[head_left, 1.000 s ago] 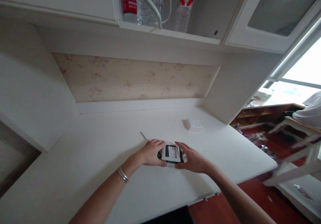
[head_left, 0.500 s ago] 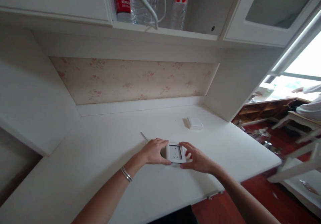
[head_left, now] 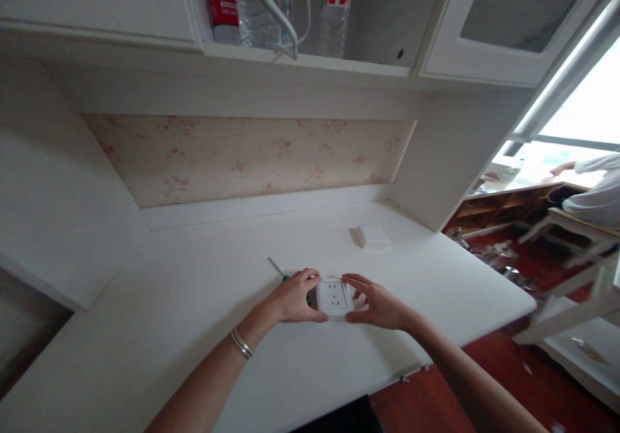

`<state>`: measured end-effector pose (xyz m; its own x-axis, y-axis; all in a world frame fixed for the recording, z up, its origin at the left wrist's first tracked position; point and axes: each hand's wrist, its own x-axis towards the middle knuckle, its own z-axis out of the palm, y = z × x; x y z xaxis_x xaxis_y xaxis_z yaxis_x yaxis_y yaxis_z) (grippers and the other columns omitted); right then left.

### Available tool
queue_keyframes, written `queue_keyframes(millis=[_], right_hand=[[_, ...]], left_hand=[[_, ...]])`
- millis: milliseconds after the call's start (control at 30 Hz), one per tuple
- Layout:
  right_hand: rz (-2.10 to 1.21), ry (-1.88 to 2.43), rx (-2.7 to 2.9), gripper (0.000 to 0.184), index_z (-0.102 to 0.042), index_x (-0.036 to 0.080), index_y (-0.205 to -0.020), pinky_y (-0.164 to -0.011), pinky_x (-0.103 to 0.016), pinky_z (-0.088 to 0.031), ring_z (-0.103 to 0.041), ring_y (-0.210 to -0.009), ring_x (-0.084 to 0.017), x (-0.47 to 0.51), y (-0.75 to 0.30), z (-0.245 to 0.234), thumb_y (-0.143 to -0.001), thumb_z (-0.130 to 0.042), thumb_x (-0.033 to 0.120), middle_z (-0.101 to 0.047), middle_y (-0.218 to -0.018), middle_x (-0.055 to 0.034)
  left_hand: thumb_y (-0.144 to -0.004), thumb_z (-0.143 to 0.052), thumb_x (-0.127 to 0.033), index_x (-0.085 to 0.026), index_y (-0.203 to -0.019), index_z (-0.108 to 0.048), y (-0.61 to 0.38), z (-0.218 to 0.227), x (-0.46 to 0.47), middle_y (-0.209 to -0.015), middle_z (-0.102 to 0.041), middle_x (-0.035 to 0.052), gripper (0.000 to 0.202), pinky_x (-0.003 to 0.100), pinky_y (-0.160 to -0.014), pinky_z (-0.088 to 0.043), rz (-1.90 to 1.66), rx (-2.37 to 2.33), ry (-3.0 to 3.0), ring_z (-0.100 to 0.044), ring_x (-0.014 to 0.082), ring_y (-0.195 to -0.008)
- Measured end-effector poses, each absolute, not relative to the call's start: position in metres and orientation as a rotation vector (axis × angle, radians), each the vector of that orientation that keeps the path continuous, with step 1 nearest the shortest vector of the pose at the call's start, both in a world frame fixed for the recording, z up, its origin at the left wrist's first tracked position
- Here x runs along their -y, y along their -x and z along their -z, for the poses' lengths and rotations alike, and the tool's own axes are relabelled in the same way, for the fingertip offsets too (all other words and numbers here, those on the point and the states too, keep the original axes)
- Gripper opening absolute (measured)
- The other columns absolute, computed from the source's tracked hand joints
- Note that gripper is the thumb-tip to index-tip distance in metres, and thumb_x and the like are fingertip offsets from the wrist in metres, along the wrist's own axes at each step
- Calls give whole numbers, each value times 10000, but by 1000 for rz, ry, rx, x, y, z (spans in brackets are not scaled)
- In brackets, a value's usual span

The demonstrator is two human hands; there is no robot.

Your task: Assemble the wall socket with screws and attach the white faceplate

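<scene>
A white wall socket (head_left: pixel 334 296) with dark pin slots lies on the white desk (head_left: pixel 194 316), held between both hands. My left hand (head_left: pixel 289 300), a silver bangle on its wrist, grips the socket's left edge with curled fingers. My right hand (head_left: pixel 378 304) pinches the right edge between thumb and fingers. A screwdriver (head_left: pixel 279 271) with a thin metal shaft and a green handle lies just behind my left hand, its handle mostly hidden.
A second white switch plate (head_left: pixel 372 236) lies further back to the right. Water bottles (head_left: pixel 334 6) stand on the shelf above. The desk edge drops to a red floor at right, where another person's sleeve (head_left: pixel 593 187) shows near a window.
The socket's dark open middle is now covered by a white face with pin slots. Both hands stayed on it, closing in slightly, and the view shifted a little.
</scene>
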<state>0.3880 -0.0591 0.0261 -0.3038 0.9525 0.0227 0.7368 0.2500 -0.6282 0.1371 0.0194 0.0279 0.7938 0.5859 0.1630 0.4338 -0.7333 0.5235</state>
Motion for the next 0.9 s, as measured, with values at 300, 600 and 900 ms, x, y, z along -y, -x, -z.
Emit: queue_keyframes(millis=[300,600,900], right_hand=[[-650,1596,2235,755,-390,243,-1358,-837,-364,-464,-592,-863,-206,54,-388,-36,-694,-680,455,-394,-1376,-82],[-681,1587,2247,762,-361,257,-1373,-856,-388,-456,-597,-916,-230,55,-388,-40,-697,-680,404,-385,-1386,-77],[-718,1547,2205,745,-451,251,-1295,-777,-362,-486,-605,-816,-196,50,-386,-41,-623,-746,375,-464,-1314,-80]], left_hand=[[-586,-712,-569,-221,-1232,-489,-138,-32,-18,-1262,-497,48,767,314,-974,-396,-432,-788,-2514,-507,241,-1106],[-593,-721,-542,-227,-1224,-494,-138,-33,-15,-1265,-500,43,741,319,-975,-401,-470,-759,-2526,-518,234,-1099],[-519,-776,-526,-213,-1173,-530,-141,-30,-17,-1227,-526,46,766,313,-984,-388,-491,-755,-2449,-515,234,-1099]])
